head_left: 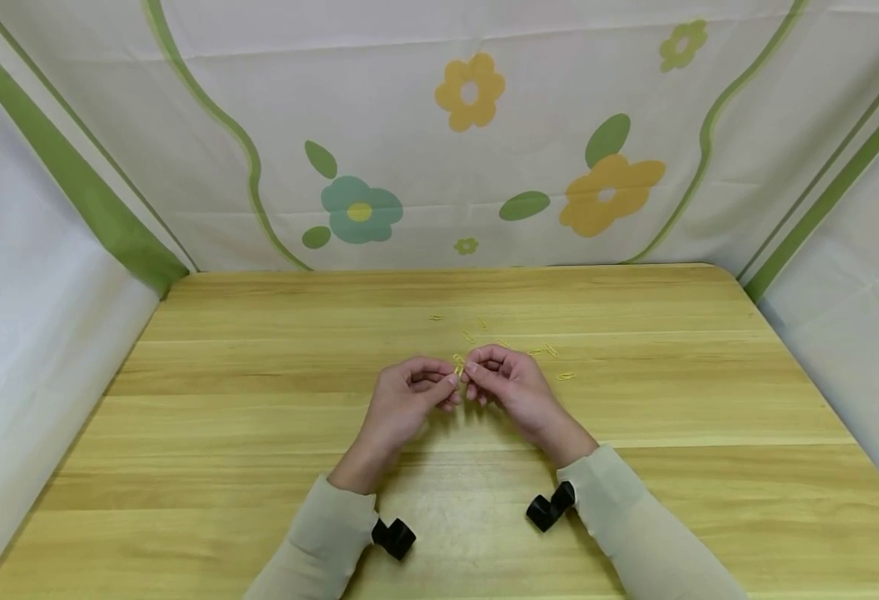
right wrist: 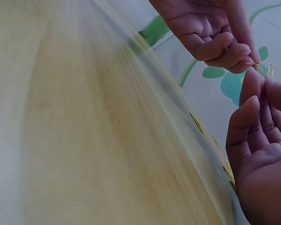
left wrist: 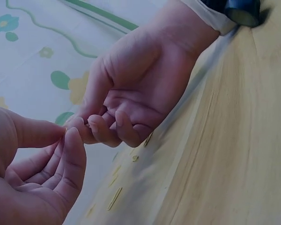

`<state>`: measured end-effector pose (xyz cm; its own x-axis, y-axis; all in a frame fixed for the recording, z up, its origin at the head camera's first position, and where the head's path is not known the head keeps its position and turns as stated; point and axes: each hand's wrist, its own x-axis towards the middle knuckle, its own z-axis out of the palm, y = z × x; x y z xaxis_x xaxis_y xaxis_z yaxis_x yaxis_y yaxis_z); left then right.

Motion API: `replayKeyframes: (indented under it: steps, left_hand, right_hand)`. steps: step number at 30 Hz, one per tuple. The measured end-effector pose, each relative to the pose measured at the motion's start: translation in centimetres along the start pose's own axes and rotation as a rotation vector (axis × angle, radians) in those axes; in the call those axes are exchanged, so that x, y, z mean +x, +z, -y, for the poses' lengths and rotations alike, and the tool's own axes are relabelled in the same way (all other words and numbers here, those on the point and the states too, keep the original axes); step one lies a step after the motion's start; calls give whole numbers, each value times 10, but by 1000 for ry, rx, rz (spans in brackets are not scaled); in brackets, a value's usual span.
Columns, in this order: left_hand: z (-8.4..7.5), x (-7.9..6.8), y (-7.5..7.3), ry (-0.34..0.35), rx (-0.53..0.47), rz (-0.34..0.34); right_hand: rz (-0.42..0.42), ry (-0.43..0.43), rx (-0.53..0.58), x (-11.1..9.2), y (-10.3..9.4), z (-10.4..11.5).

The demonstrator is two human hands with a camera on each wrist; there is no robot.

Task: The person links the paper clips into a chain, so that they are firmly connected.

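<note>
Over the middle of the table, my two hands meet fingertip to fingertip. Between thumb and index finger, my left hand (head_left: 409, 398) pinches a small yellow paper clip (right wrist: 260, 69). My right hand (head_left: 516, 385) brings thumb and index fingertip together on yellow wire right beside it. A second loop of yellow wire (right wrist: 270, 69) stands up between the fingertips in the right wrist view; how the two pieces join I cannot tell. In the left wrist view, the fingers of the left hand (left wrist: 42, 173) hide most of the clips.
Several loose yellow paper clips lie on the wooden table (head_left: 259, 450) beyond and to the right of the hands, among them one pair (head_left: 565, 377) farthest right. A white flowered cloth (head_left: 409, 150) walls the table's back, with white cloth at both sides.
</note>
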<state>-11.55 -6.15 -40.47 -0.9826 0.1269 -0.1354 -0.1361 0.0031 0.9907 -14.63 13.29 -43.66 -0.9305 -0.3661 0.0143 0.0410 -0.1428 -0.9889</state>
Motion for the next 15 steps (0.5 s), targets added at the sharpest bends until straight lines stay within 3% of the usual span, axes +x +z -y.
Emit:
replayKeyframes:
  steps: [10,15]
  left_hand:
    - [2,0,-2,-50,-83,27]
    - [-1,0,-3,-68,-111,8]
  right_hand:
    - [-21,4,-21,1,0,0]
    - [-23,15,-31,1,0,1]
